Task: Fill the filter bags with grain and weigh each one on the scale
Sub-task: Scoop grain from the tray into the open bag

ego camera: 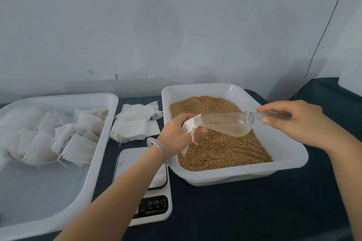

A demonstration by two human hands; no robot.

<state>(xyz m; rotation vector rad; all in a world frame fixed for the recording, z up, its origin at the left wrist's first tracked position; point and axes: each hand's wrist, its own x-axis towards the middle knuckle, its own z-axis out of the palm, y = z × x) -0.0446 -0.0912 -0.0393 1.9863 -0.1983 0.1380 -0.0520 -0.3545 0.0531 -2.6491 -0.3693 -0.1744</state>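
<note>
Filter bag (189, 125), white and small, gripped at its mouth in my left hand (176, 133), fingers curled round it, drawstring dangling below. Clear plastic scoop (229, 124) meets the bag's opening with its tip, a few kernels lying in its bowl; my right hand (293, 121) pinches the handle between thumb and fingers. Both are held over the grain (225, 150), which fills the white tray (244, 175) on the right. Pale bracelet (156, 149) on my left wrist. Scale (154, 193) sits on the near side, just left of the grain tray, partly under my left forearm, its display too blurred to read. Stack of empty bags (135, 125) lies beyond the scale, between the two trays. Second white tray (94, 172) at left holds filled bags (58, 139), heaped toward its far end. Everything rests on a dark cloth (235, 213); pale wall (156, 25) behind.
</note>
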